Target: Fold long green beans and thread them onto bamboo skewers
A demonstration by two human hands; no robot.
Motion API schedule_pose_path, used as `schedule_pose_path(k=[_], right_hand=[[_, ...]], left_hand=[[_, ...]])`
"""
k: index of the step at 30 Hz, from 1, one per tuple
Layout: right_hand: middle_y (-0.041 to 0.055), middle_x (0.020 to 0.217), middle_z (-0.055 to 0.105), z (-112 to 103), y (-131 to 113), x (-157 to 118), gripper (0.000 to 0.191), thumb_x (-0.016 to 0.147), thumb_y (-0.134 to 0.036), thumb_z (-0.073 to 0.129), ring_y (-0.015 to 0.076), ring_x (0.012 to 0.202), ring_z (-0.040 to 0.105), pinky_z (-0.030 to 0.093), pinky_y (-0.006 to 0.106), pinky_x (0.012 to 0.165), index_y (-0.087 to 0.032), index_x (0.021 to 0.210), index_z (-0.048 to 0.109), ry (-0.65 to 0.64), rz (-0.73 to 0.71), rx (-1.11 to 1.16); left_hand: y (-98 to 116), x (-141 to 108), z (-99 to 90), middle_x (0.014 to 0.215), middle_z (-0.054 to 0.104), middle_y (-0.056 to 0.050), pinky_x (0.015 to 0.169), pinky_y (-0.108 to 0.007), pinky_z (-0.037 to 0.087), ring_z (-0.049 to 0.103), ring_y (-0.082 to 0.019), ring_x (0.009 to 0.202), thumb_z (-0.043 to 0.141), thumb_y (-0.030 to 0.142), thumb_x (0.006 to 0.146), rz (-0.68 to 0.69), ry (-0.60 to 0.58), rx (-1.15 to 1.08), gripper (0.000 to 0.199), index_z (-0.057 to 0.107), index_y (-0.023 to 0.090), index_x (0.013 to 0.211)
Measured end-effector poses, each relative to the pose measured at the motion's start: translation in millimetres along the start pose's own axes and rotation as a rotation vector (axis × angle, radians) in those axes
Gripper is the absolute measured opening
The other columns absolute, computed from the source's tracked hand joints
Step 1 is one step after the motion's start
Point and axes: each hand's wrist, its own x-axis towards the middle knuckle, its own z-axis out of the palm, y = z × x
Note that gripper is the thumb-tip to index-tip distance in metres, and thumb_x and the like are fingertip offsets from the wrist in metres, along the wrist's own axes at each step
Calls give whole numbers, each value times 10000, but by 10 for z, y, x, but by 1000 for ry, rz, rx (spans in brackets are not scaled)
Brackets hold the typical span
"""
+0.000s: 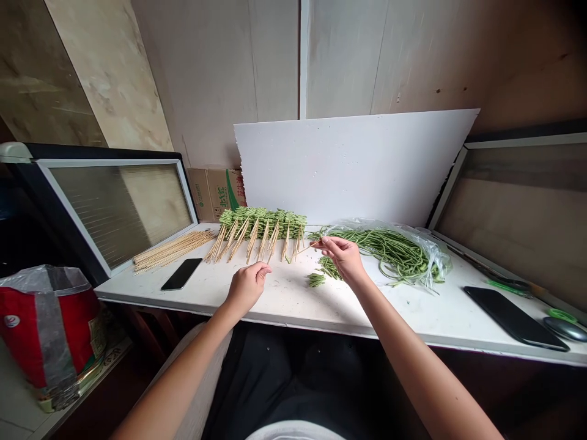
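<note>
My right hand [343, 255] is closed in a pinch on a thin bamboo skewer [308, 247], which points left over the table. Below that hand lie small piles of cut green bean pieces [316, 280]. My left hand [247, 284] is closed, thumb against the curled fingers, in front of the skewered beans; whatever it may hold is hidden. Stacked skewers of green beans [263, 221] lie at the back, their bare sticks toward me. To the right, long uncut green beans [394, 247] spill from a clear plastic bag [443, 266].
A bundle of bare skewers [172, 249] and a phone [182, 274] lie on the white table [284, 305] at left. Another phone [513, 315], scissors [509, 283] and a dark rounded object [566, 329] are at right. A white board [353, 165] and carton [213, 192] stand behind.
</note>
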Motion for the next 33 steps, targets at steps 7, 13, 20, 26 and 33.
schedule_pose_path(k=[7,13,20,26,33], right_hand=[[85,951,816,65,-30,-41,308,789,-515,835,288,981,760,588,360,775,-232,910,820,23,-18,7],[101,966,814,144,-65,-97,336,793,-535,826,293,1000,758,607,385,805,-224,920,813,45,-51,-11],[112,1000,810,305,-63,-208,338,807,-541,813,289,987,758,631,414,819,-222,918,818,11,-55,-40],[99,1018,811,477,8,-298,367,798,-578,804,291,1028,756,636,424,855,-224,891,801,-51,13,-4],[93,988,812,598,135,-358,335,765,-544,848,303,1018,760,651,428,845,-227,863,805,-57,39,44]], left_hand=[[15,2,-20,720,717,-38,651,-271,419,636,-193,642,509,281,1001,9,37,33,255,744,213,929],[-4,-2,-12,728,727,-42,651,-272,425,638,-196,641,524,260,987,-4,61,38,242,754,219,922],[39,-10,-12,709,718,-42,653,-279,428,630,-194,634,522,245,978,-15,66,-3,245,752,205,904],[140,-30,13,681,691,-36,632,-272,414,618,-186,616,508,261,990,-22,63,-40,257,742,204,900],[175,-39,29,652,665,-23,624,-264,413,589,-168,585,517,255,985,-33,52,-97,247,735,189,892]])
